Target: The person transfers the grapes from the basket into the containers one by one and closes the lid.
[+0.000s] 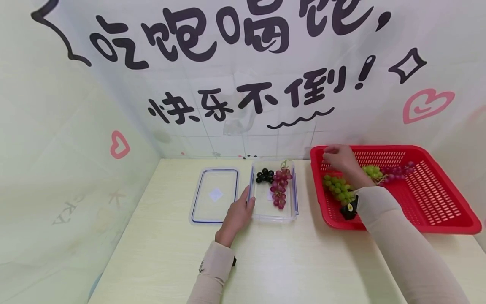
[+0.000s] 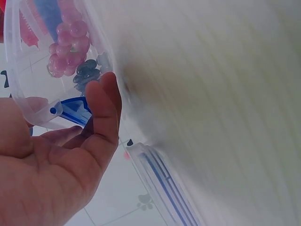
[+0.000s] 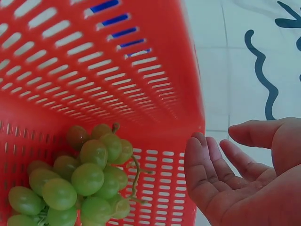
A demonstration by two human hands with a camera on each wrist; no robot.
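My left hand (image 1: 238, 213) grips the left side of a clear plastic food container (image 1: 273, 218), its fingers bent around the wall by a blue-edged flap (image 2: 73, 110). Inside the container lie a small cluster of black grapes (image 1: 264, 175) and a bunch of red grapes (image 1: 280, 188). Above the left part of a red plastic basket (image 1: 436, 230), my right hand (image 1: 343, 160) is empty with loosely bent fingers. Beneath it in the basket lies a bunch of green grapes (image 3: 75, 181), apart from the fingers.
A clear lid (image 1: 205, 196) with a blue seal lies flat left of the container. More green grapes (image 1: 373, 172) and red grapes (image 1: 398, 172) are in the basket. A printed white sheet (image 1: 228, 143) hangs behind the table (image 1: 265, 261).
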